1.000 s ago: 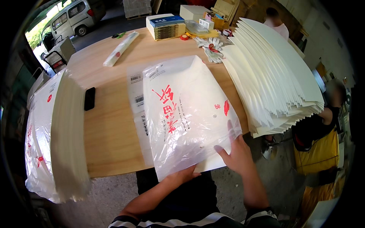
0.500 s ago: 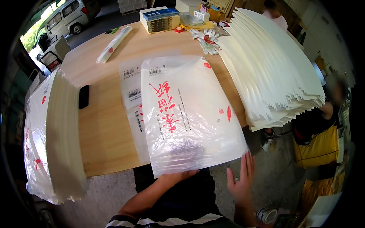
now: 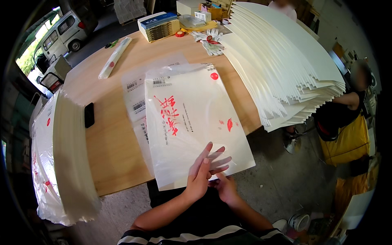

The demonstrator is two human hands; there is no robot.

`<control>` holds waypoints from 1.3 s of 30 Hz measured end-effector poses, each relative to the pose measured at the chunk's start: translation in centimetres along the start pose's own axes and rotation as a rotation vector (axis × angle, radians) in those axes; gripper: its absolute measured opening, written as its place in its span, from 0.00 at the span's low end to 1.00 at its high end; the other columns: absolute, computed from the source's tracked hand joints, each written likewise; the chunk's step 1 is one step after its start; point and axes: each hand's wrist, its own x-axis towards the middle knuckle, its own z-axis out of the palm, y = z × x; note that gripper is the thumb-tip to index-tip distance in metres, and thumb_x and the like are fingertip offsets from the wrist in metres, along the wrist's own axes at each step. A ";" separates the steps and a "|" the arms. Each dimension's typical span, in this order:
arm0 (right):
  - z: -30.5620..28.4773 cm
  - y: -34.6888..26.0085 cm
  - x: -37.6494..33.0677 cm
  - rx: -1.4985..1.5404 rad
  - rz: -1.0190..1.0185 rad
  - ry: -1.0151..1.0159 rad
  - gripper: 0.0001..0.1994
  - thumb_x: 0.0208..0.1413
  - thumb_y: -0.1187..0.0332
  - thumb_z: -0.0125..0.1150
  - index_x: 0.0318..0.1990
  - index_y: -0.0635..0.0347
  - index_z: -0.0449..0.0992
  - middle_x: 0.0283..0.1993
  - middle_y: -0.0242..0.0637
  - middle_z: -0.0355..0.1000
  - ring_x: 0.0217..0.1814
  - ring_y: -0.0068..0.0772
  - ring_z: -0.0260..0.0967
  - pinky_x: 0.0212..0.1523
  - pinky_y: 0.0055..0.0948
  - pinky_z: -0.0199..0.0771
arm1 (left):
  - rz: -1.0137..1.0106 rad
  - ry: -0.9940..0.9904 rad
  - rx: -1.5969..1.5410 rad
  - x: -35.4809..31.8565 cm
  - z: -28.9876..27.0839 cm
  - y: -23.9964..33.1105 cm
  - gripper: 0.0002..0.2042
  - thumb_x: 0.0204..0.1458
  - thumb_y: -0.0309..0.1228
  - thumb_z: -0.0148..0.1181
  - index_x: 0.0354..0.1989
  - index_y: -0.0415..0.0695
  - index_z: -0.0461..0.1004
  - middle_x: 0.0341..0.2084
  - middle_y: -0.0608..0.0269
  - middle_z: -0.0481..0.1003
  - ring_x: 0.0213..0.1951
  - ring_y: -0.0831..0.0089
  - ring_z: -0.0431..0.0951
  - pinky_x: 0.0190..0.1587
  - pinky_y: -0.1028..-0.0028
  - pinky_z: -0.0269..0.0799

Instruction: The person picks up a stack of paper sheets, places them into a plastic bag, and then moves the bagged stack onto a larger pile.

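Observation:
A clear printed plastic bag (image 3: 192, 102) with red lettering and white paper sheets inside lies in front of me, its near end past the table edge. My left hand (image 3: 200, 175) is at that near end with fingers stretched and spread. Its fingertips show through the thin film, so they are beneath a layer of it. Just right of it, my right hand (image 3: 228, 191) has its thumb at the bag's near edge and its other fingers curled, partly hidden below. More flat printed bags (image 3: 136, 96) lie under the filled one.
A tall stack of filled bags (image 3: 67, 159) stands at left beside a black phone (image 3: 89, 115). Fanned white paper (image 3: 286, 69) covers the right side. Farther back are a rolled plastic bundle (image 3: 115, 58), gloves (image 3: 210, 43), red tape (image 3: 179, 34) and a box (image 3: 159, 27). A person (image 3: 347, 102) sits at right.
Both hands have come together at the bag's near edge; the left has risen from beneath, the right has moved left. The bag's film now lies smoother over the paper.

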 end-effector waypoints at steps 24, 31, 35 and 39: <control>5.0 -0.1 -0.3 0.343 -0.144 -0.331 0.27 0.67 0.56 0.49 0.69 0.53 0.54 0.65 0.38 0.61 0.69 0.37 0.58 0.69 0.37 0.57 | -0.075 0.139 -0.365 -0.2 0.7 -1.6 0.23 0.70 0.32 0.31 0.71 0.37 0.48 0.67 0.42 0.56 0.67 0.48 0.61 0.67 0.60 0.62; 7.5 -2.4 -2.5 0.284 -0.223 -0.110 0.20 0.67 0.64 0.48 0.64 0.57 0.60 0.65 0.38 0.62 0.69 0.37 0.59 0.68 0.38 0.59 | -0.143 0.169 -0.518 0.1 0.9 -0.7 0.24 0.70 0.34 0.35 0.71 0.36 0.48 0.66 0.45 0.58 0.68 0.53 0.60 0.69 0.59 0.59; 6.4 -1.6 -2.3 0.376 -0.093 -0.097 0.19 0.69 0.61 0.45 0.64 0.55 0.62 0.64 0.38 0.64 0.68 0.36 0.61 0.67 0.36 0.61 | -0.170 0.182 -0.516 0.5 0.9 -1.9 0.24 0.70 0.34 0.34 0.70 0.36 0.49 0.66 0.45 0.58 0.68 0.54 0.60 0.69 0.60 0.59; 6.0 -0.9 -1.7 0.541 0.028 -0.160 0.19 0.70 0.58 0.42 0.63 0.53 0.64 0.65 0.37 0.64 0.67 0.35 0.62 0.66 0.34 0.62 | -0.214 0.204 -0.519 0.9 0.7 -3.0 0.23 0.69 0.33 0.34 0.70 0.36 0.51 0.65 0.45 0.60 0.67 0.54 0.61 0.69 0.60 0.59</control>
